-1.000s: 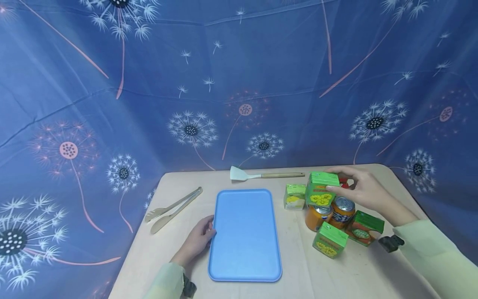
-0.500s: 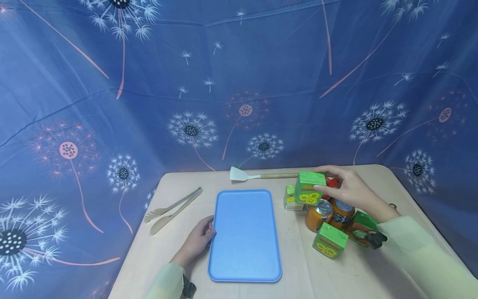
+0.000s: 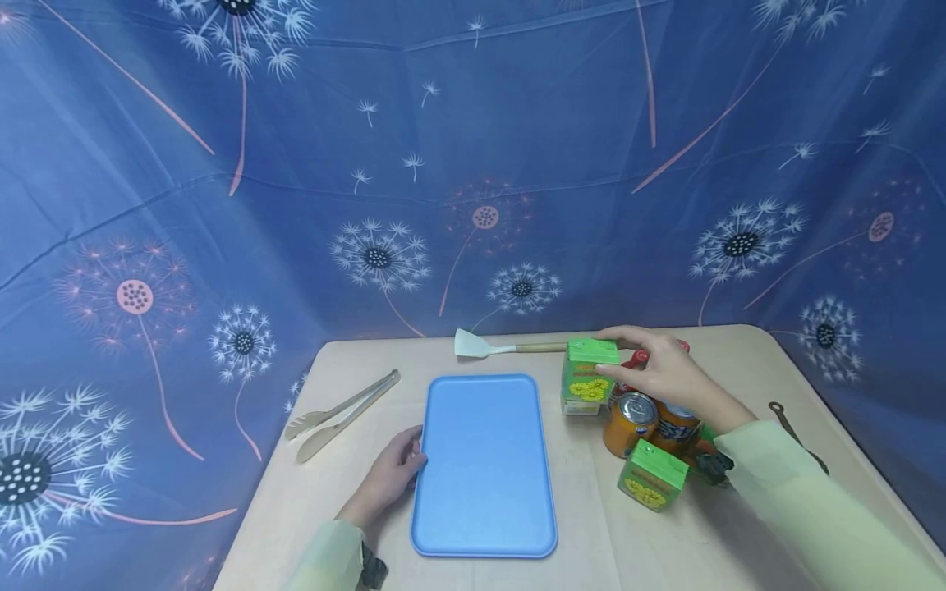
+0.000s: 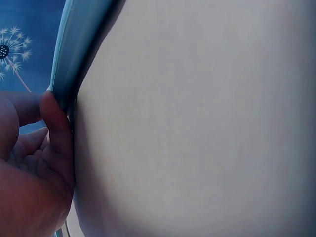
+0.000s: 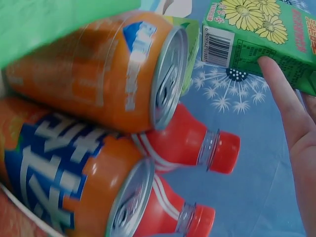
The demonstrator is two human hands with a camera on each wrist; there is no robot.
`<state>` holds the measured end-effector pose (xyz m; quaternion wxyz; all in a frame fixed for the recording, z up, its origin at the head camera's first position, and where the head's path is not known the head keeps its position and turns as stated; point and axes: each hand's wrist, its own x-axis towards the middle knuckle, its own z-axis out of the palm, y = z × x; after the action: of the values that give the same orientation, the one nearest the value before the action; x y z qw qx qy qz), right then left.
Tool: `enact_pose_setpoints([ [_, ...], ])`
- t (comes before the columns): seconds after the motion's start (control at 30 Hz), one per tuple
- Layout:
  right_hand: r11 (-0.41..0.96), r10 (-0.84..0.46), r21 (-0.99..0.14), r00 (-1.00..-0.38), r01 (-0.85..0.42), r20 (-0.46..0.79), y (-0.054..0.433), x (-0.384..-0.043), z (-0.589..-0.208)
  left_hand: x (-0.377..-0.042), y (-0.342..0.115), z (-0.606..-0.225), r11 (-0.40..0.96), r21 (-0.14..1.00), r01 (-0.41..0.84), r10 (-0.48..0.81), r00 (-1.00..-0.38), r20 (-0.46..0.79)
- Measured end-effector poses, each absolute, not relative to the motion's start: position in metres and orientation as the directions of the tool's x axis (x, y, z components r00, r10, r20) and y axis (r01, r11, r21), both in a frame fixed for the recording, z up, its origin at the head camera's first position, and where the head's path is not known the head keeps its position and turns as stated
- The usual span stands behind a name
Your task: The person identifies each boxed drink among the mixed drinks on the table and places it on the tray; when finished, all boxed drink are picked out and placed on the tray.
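A green drink carton with yellow flowers (image 3: 589, 373) is pinched between the thumb and fingers of my right hand (image 3: 661, 373). It hangs above the table and overlaps a smaller carton (image 3: 580, 408) behind it; whether they touch I cannot tell. Two orange soda cans (image 5: 98, 74) and two red-capped bottles (image 5: 190, 136) stand under and beside that hand. A second flowered carton (image 3: 654, 476) rests in front of the cans. At the left edge of a blue tray (image 3: 484, 464), my left hand (image 3: 386, 474) grips the rim with curled fingers.
Tongs (image 3: 343, 414) lie left of the tray. A spatula (image 3: 480, 345) lies along the table's back edge, its handle end hidden by the held carton. A dark, slim utensil (image 3: 794, 431) lies at the far right, partly behind the sleeve.
My right hand has carried the flowered carton left, from above the cans to the front of the smaller carton. The dark utensil has come into sight. My left hand and the tray stay still.
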<state>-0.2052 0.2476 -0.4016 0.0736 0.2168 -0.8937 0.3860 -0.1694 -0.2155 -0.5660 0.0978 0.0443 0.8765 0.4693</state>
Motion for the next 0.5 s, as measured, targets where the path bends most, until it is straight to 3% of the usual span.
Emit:
enact_pose_setpoints([
  [0.5, 0.521, -0.349, -0.742, -0.898, -0.422, 0.266, 0.211, -0.218, -0.413, -0.17, -0.216, -0.566, 0.552, 0.834, 0.008, 0.174, -0.979, -0.106],
])
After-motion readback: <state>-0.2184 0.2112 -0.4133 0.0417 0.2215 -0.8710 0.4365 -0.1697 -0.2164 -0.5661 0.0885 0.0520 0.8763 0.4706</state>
